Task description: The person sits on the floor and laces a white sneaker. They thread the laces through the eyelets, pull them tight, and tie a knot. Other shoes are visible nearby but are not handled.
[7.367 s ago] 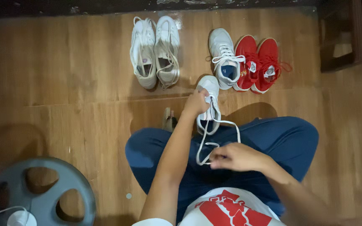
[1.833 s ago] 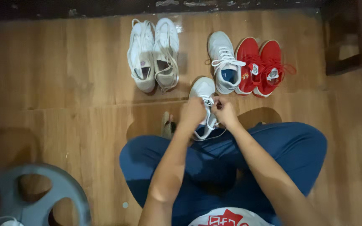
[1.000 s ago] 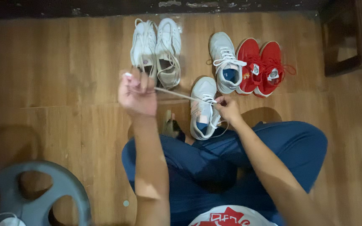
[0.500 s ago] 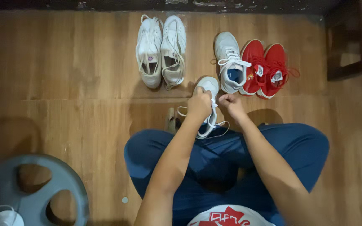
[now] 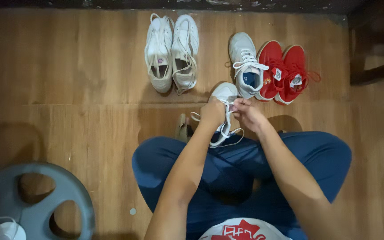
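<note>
A white sneaker (image 5: 224,93) lies on the wooden floor just beyond my crossed legs in blue trousers. My left hand (image 5: 213,113) rests on its upper part, fingers closed on the white shoelace (image 5: 221,133), loops of which trail to the shoe's left and down toward my lap. My right hand (image 5: 247,114) pinches the same lace at the eyelets, close beside the left hand. The shoe's middle is hidden under both hands.
A pair of cream sneakers (image 5: 172,53) stands at the back. To their right are a single white sneaker (image 5: 245,64) and a pair of red sneakers (image 5: 285,72). A grey weight plate (image 5: 36,200) lies at the lower left. Dark wooden furniture (image 5: 376,42) stands at the right.
A second ago my left hand was pulling the lace far out to the left. It has come back to the shoe, and both hands now work close together at the eyelets.
</note>
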